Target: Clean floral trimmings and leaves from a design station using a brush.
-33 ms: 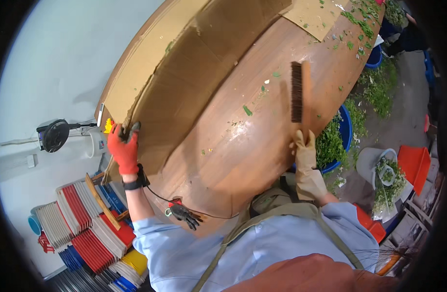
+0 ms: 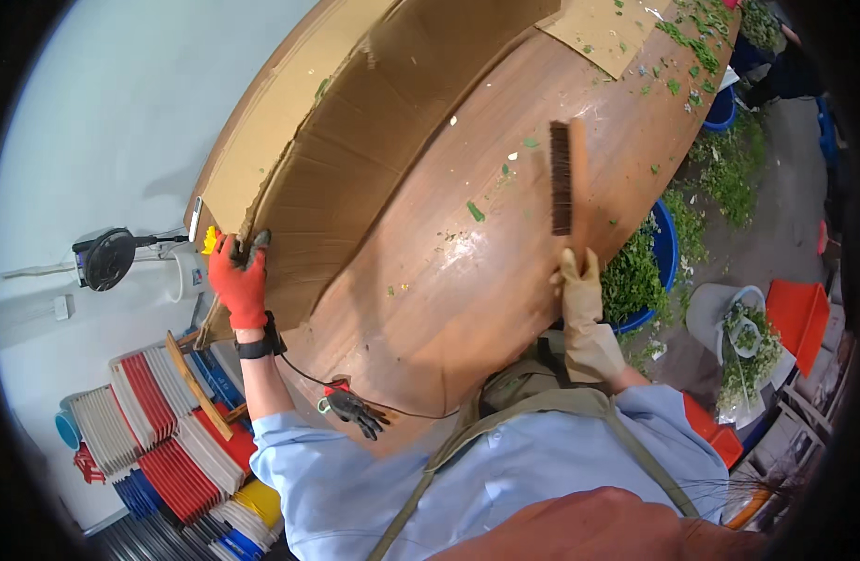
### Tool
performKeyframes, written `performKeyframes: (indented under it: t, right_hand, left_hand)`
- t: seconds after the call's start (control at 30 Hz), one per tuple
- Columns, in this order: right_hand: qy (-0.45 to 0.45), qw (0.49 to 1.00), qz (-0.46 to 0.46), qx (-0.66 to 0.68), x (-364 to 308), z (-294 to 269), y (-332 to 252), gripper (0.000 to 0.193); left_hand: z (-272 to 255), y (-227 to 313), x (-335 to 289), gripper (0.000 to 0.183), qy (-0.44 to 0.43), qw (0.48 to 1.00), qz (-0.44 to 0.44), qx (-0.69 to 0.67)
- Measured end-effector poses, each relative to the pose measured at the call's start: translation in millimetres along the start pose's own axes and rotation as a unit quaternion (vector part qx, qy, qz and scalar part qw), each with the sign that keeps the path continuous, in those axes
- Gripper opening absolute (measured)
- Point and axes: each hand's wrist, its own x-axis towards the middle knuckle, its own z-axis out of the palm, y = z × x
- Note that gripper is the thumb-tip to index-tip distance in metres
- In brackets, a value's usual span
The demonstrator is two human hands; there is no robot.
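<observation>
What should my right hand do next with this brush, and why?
Probably sweep the brush left: your right hand holds it, its bristles face that way, and a green leaf scrap lies on the table on that side, while your left hand grips the cardboard.

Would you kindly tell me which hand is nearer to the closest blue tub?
Right: the right hand, holding the brush, is just left of the blue tub in view; the left hand is farther away, gripping the cardboard.
</observation>
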Motion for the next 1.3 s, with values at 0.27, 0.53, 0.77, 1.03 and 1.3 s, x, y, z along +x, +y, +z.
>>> performKeyframes:
  t: [0.27, 0.53, 0.77, 1.03, 1.3]
  right_hand:
    - [-0.342, 0.911, 0.061, -0.224, -36, 86, 6, 0.055]
    - [-0.092, 0.95, -0.175, -0.244, 103, 23, 33, 0.028]
    - [-0.141, 0.977, -0.12, -0.108, 61, 65, -22, 0.026]
    - [-0.211, 0.956, -0.081, -0.189, 168, 180, 28, 0.039]
    - [0.02, 0.995, -0.075, 0.064, 210, 88, -96, 0.032]
  left_hand:
    - [8, -4, 17, 0.048, 0.04, 0.995, -0.04, 0.077]
    - [-36, -8, 51, 0.027, 0.122, 0.991, -0.008, 0.054]
    - [-84, -55, 31, 0.016, 0.227, 0.971, -0.072, 0.018]
    - [-82, -57, 11, 0.02, 0.244, 0.965, -0.087, -0.036]
    - [-74, -58, -31, 0.022, 0.193, 0.977, -0.09, 0.018]
